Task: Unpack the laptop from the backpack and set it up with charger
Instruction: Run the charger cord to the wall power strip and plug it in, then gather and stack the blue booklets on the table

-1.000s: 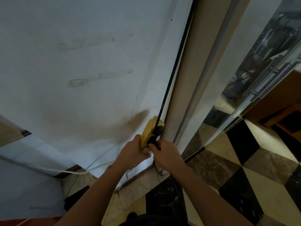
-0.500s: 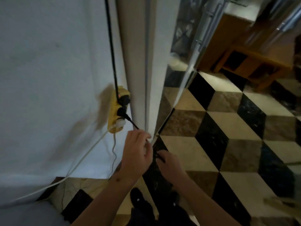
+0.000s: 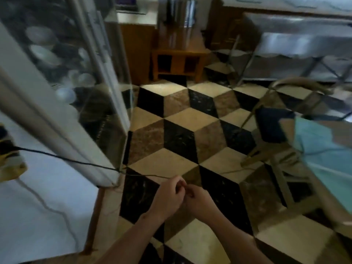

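1. In the head view we see both hands meeting low in the middle, at about 6 o'clock, over the chequered floor (image 3: 171, 115).
2. The left hand (image 3: 168, 197) is curled, thumb and fingertips pinched on the thin black charger cable (image 3: 76, 161).
3. The right hand (image 3: 199, 200) sits just beside it, touching it, fingers curled in; blur keeps us from telling whether it holds the cable as well.
4. From the hands the cable runs toward 9 o'clock, past the foot of the white door frame (image 3: 57, 134), to a black plug seated in the yellow power strip (image 3: 11, 166) at the left edge.
5. A white cord (image 3: 47, 206) hangs from the strip down the pale wall (image 3: 38, 216) toward 7 o'clock.
6. At 3 o'clock stands a folding chair (image 3: 282, 161) with a dark blue item on it, and a light blue cloth (image 3: 323, 149) just beside it.
7. At 12 o'clock a small wooden stand (image 3: 179, 61) carries a shiny metal container (image 3: 181, 12).
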